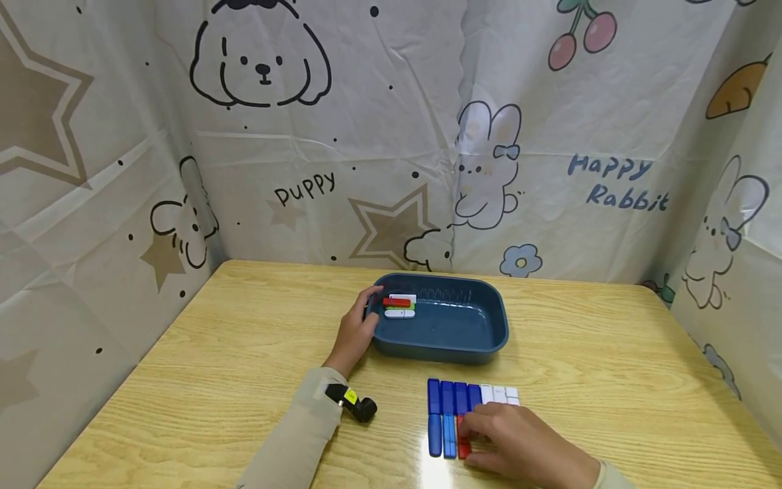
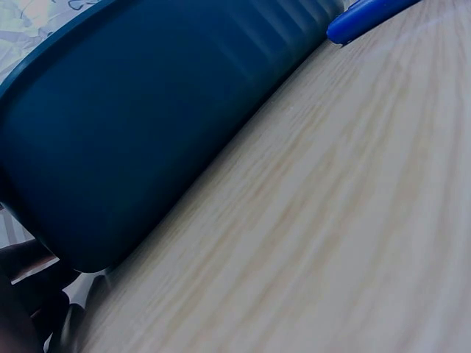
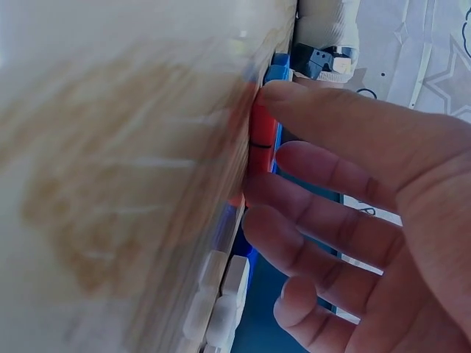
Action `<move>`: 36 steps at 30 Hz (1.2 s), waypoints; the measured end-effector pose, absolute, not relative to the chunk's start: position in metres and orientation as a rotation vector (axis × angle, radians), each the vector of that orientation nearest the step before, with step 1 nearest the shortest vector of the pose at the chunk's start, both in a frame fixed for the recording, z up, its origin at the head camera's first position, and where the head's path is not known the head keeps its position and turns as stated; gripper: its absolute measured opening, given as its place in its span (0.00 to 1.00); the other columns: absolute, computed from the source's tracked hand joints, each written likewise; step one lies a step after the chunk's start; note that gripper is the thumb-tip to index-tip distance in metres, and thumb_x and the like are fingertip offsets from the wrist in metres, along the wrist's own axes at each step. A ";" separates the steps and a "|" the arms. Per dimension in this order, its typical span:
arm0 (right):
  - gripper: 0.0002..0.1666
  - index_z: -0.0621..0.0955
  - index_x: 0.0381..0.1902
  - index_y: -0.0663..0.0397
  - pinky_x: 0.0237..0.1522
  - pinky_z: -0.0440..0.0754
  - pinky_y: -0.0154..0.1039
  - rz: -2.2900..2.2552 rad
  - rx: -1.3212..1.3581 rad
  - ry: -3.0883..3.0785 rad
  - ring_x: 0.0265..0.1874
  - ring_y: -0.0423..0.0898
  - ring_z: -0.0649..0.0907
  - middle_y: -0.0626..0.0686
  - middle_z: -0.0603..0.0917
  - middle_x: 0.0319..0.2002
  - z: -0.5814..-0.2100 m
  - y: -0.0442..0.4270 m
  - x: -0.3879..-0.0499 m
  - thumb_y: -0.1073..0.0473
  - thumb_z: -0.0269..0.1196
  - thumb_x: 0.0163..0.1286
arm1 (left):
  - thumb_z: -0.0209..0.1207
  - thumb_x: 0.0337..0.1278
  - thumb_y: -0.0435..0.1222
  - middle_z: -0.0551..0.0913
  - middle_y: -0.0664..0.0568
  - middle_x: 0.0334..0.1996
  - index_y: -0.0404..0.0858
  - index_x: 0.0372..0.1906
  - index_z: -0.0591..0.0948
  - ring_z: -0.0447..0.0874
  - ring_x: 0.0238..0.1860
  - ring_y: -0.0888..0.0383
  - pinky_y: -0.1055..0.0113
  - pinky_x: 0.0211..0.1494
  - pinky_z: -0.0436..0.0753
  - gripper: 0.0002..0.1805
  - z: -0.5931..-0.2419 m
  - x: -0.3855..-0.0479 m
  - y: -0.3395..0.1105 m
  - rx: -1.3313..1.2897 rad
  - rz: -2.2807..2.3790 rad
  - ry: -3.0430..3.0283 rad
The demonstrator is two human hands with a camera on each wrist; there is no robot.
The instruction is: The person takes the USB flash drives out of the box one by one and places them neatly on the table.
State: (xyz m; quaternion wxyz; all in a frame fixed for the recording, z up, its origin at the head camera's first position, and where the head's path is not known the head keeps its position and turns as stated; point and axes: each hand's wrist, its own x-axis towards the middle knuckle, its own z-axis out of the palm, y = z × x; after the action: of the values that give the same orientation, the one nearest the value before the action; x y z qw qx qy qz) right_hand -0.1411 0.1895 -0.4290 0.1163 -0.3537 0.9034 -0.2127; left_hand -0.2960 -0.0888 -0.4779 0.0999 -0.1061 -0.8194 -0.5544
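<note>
A dark blue bin [image 1: 440,350] stands on the table, with a red stick [image 1: 397,303], white ones and a green one at its left end. My left hand [image 1: 356,334] rests against the bin's left side, its fingers at the rim. In front of the bin lie rows of small blue, light blue, white and red sticks. My right hand [image 1: 516,441] is at the red stick [image 1: 464,449] in the near row; in the right wrist view thumb and fingers pinch this red piece [image 3: 261,136] at its ends. The palm hides part of the rows.
The wooden table [image 1: 244,380] extends around the bin and rows. A printed curtain [image 1: 379,136] hangs behind and at both sides. A small black device [image 1: 354,402] is strapped to my left sleeve.
</note>
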 end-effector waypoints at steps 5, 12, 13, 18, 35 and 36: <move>0.06 0.82 0.35 0.40 0.30 0.74 0.28 -0.618 -1.173 2.742 0.27 0.32 0.73 0.34 0.75 0.28 -0.431 0.191 -0.139 0.49 0.67 0.62 | 0.47 0.59 0.31 0.69 0.51 0.67 0.54 0.66 0.70 0.65 0.67 0.54 0.50 0.68 0.62 0.29 -0.478 -0.295 -0.089 -0.315 -1.642 -2.416; 0.06 0.82 0.32 0.42 0.29 0.76 0.28 -0.649 -1.239 2.873 0.26 0.33 0.75 0.37 0.79 0.28 -0.419 0.190 -0.148 0.50 0.68 0.61 | 0.46 0.59 0.31 0.68 0.52 0.67 0.53 0.66 0.70 0.64 0.67 0.55 0.50 0.69 0.62 0.29 -0.477 -0.296 -0.089 -0.318 -1.650 -2.410; 0.07 0.82 0.33 0.42 0.30 0.77 0.29 -0.654 -1.227 2.880 0.27 0.33 0.76 0.38 0.80 0.30 -0.416 0.190 -0.151 0.50 0.68 0.61 | 0.46 0.59 0.31 0.68 0.52 0.67 0.53 0.66 0.70 0.64 0.67 0.55 0.50 0.69 0.62 0.29 -0.477 -0.297 -0.090 -0.316 -1.650 -2.408; 0.08 0.83 0.37 0.46 0.32 0.80 0.31 -0.663 -1.172 2.920 0.29 0.35 0.79 0.42 0.84 0.33 -0.404 0.186 -0.167 0.51 0.68 0.62 | 0.47 0.59 0.31 0.69 0.50 0.67 0.52 0.66 0.70 0.65 0.66 0.54 0.50 0.68 0.63 0.29 -0.478 -0.297 -0.090 -0.326 -1.642 -2.401; 0.11 0.82 0.43 0.48 0.38 0.81 0.40 -0.852 -1.097 3.005 0.35 0.41 0.81 0.46 0.84 0.40 -0.385 0.144 -0.232 0.52 0.66 0.64 | 0.47 0.59 0.31 0.68 0.51 0.67 0.54 0.65 0.70 0.65 0.67 0.53 0.49 0.68 0.63 0.29 -0.479 -0.295 -0.088 -0.305 -1.663 -2.402; 0.11 0.82 0.43 0.47 0.39 0.81 0.40 -0.855 -1.073 3.013 0.35 0.42 0.81 0.46 0.84 0.40 -0.385 0.141 -0.236 0.52 0.66 0.64 | 0.47 0.59 0.32 0.68 0.52 0.67 0.55 0.65 0.70 0.65 0.67 0.54 0.49 0.68 0.63 0.29 -0.479 -0.295 -0.088 -0.300 -1.665 -2.403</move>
State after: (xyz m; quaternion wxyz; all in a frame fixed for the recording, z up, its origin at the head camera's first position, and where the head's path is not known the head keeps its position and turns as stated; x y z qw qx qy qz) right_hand -0.2362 0.1411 -0.3850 -0.0843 -0.3230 0.9068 -0.2573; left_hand -0.2953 -0.0877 -0.4790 0.1011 -0.1016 -0.8135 -0.5636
